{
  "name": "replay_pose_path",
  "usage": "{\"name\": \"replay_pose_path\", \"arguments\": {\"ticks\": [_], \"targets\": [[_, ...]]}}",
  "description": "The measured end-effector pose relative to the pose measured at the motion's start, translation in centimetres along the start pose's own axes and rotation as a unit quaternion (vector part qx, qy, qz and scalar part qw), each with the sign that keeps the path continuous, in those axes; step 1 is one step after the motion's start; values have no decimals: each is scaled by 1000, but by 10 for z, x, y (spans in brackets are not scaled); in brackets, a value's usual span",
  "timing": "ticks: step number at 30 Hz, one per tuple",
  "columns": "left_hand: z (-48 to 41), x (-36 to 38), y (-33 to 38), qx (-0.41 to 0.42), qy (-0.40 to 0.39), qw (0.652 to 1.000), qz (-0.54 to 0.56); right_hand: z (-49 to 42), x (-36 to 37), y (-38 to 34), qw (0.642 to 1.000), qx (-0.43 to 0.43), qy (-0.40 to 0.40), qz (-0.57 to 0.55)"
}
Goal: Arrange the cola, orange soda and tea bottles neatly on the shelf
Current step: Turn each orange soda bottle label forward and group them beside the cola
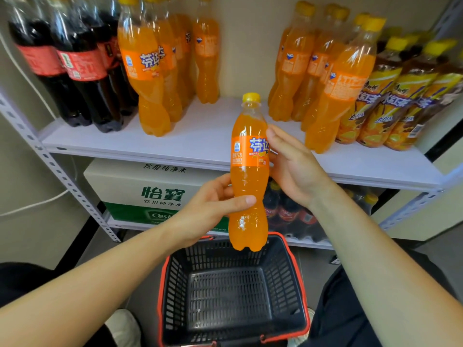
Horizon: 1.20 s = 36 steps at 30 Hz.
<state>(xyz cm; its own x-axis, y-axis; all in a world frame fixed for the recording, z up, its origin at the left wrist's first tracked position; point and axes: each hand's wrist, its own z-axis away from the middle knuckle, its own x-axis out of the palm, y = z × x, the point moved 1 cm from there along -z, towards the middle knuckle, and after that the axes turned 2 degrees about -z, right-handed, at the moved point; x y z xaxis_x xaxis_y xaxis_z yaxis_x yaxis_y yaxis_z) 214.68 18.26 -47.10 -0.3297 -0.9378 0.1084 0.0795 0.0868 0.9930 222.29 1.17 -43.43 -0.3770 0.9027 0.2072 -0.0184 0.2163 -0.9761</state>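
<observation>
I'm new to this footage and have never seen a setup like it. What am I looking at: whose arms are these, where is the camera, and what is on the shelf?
There is no machine here. A person wears one wide camera on the head, so you look forward and down along their own bare arms. The left hand and the right hand both grip one orange soda bottle, held upright in front of a white shelf. On the shelf stand cola bottles at the left, orange soda bottles in two groups, and tea bottles at the right. Under the hands sits a black basket with a red rim. A cardboard box lies on the lower shelf.
</observation>
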Motion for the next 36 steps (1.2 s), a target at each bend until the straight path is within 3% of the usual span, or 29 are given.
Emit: {"name": "replay_pose_path", "arguments": {"ticks": [7, 12, 18, 21, 27, 32, 36], "targets": [[-5, -4, 17, -56, 7, 988, 145, -4, -1, 4, 1000, 23, 14, 1], [-13, -6, 31, -53, -28, 969, 240, -5, 0, 4, 999, 31, 9, 14], [-21, -9, 32, -55, -18, 964, 259, -7, -1, 3, 999, 23, 16, 28], [-23, -12, 29, -64, -21, 977, 205, -6, -3, 1, 999, 21, 22, 37], [-22, -18, 20, -45, 40, 998, -20, -7, -7, -6, 997, -27, 65, 40], [-23, -24, 14, 21, 65, 992, -102, -6, -9, -16, 984, -120, 104, 87], [-21, -30, 9, 82, 96, 966, -225, -4, -12, -20, 973, -171, 95, 120]]}}
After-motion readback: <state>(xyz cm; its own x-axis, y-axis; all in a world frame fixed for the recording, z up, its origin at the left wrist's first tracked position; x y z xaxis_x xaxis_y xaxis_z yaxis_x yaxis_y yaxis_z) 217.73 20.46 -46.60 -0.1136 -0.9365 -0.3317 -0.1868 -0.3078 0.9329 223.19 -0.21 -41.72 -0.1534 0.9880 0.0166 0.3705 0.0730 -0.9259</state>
